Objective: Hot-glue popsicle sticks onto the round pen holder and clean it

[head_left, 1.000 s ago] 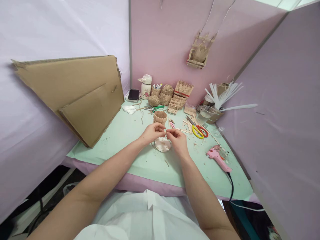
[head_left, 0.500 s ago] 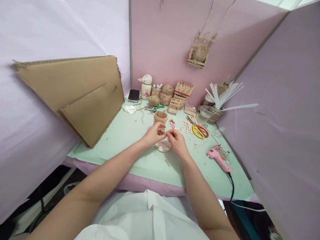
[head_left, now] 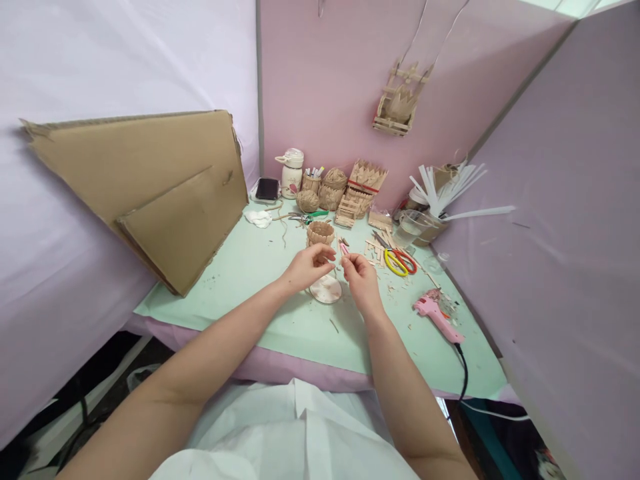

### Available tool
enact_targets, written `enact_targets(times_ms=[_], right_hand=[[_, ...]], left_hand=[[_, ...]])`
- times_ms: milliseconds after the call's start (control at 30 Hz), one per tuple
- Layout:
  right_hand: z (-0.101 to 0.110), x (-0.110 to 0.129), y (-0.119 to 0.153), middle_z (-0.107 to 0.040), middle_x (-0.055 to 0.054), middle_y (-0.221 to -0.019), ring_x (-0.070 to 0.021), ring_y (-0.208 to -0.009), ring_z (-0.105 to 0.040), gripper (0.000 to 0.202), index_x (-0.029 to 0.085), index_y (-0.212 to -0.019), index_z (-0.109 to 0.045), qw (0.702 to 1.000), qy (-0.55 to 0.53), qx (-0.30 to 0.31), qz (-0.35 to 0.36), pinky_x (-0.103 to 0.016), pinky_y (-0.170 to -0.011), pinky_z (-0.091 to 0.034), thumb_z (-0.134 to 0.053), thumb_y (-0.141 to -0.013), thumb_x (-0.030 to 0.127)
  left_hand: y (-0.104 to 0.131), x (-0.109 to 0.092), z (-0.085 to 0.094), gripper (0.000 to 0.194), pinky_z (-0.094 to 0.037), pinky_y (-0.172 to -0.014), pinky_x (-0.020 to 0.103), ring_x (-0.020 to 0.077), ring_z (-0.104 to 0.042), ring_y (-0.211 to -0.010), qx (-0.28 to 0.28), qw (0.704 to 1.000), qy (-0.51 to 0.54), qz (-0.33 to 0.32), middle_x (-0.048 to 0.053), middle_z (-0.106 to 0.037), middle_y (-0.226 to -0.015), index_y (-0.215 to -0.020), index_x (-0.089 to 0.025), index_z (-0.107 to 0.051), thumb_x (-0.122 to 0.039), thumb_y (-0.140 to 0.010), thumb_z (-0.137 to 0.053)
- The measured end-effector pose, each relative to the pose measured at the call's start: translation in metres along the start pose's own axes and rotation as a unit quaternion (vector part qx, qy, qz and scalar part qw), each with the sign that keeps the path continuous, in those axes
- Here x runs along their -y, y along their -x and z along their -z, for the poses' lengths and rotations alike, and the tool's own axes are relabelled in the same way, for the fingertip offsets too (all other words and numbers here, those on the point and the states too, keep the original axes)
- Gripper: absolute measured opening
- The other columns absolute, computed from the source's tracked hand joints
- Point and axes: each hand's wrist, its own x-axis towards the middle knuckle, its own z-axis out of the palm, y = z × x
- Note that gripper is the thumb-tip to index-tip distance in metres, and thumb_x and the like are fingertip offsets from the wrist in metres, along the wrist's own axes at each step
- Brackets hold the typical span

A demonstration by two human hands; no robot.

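My left hand (head_left: 313, 264) hovers at the near side of a round brown cup (head_left: 321, 233) edged with short wooden pieces. Its thumb and fingers curve with a gap between them, and I see nothing in it. Just to the right, my right hand (head_left: 359, 272) is closed in a pinch; whatever is between its fingertips is too small to make out. Below both hands a round whitish disc (head_left: 326, 291) lies on the table. A small pink tool (head_left: 343, 247) rests behind the right hand, partly hidden by it.
Scissors (head_left: 397, 261) and cut wooden sticks (head_left: 374, 252) lie to the right. A pink glue gun (head_left: 438, 319) trails a black cord near the right edge. Twine balls (head_left: 307, 201), a bottle (head_left: 293, 175) and a phone (head_left: 268, 189) line the back. Cardboard (head_left: 190, 200) leans at left.
My hands have come apart: the right has shifted slightly right, still pinched, while the left stays near the cup with its fingers parted. The objects on the table have not moved.
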Motion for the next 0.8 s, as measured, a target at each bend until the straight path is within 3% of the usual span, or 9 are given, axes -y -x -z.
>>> enact_targets(times_ms=[200,800], right_hand=[[-0.002,-0.001,0.002,-0.06,0.001,-0.075,-0.0135,-0.068,-0.051,0.018,0.019,-0.079,-0.058,0.999,0.035,0.032,0.022,-0.026,-0.065,-0.039,-0.054,-0.08,0.036],[-0.004,0.004,0.004,-0.061,0.0,-0.072,-0.0135,-0.066,-0.052,0.017,0.018,-0.076,-0.06,0.999,0.035,0.033,0.006,-0.026,-0.063,-0.04,-0.055,-0.077,0.035]], left_hand=[[-0.002,0.007,-0.004,0.019,-0.048,-0.069,0.026,0.012,-0.059,-0.071,-0.007,0.996,0.083,0.036,0.002,-0.062,-0.078,-0.083,-0.013,-0.058,-0.024,-0.069,-0.065],[-0.001,-0.005,-0.002,0.016,-0.043,-0.058,0.023,0.0115,-0.057,-0.059,0.005,0.988,0.093,0.124,0.001,-0.061,-0.061,-0.071,-0.012,-0.061,-0.026,-0.067,-0.067]])
